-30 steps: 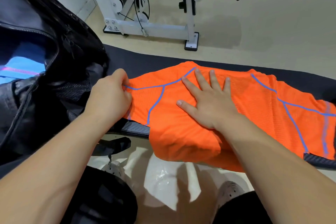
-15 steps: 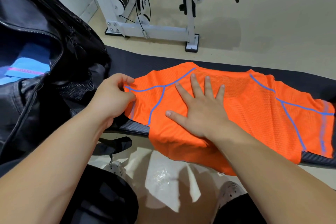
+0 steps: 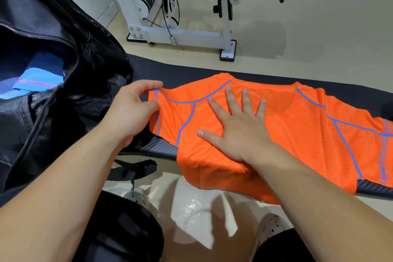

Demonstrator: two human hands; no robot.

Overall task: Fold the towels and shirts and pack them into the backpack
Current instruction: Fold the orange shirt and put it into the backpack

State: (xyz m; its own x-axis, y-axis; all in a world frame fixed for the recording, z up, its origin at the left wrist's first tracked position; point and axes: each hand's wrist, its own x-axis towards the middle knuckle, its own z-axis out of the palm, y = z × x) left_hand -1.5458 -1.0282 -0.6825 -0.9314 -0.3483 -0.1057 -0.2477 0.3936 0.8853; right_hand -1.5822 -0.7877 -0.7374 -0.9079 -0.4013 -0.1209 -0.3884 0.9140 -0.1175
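Left hand (image 3: 129, 112) pinching sleeve edge of orange mesh shirt with blue seams (image 3: 297, 125); right hand (image 3: 240, 130) spread flat, pressing shirt onto dark padded worktop (image 3: 191, 74).

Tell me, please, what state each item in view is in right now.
orange shirt: spread out on the black bench, near edge hanging over.
backpack: unzipped, open.
blue towel: folded, inside the backpack.
left hand: pinches the shirt's sleeve edge.
right hand: flat, fingers spread, pressing on the shirt.
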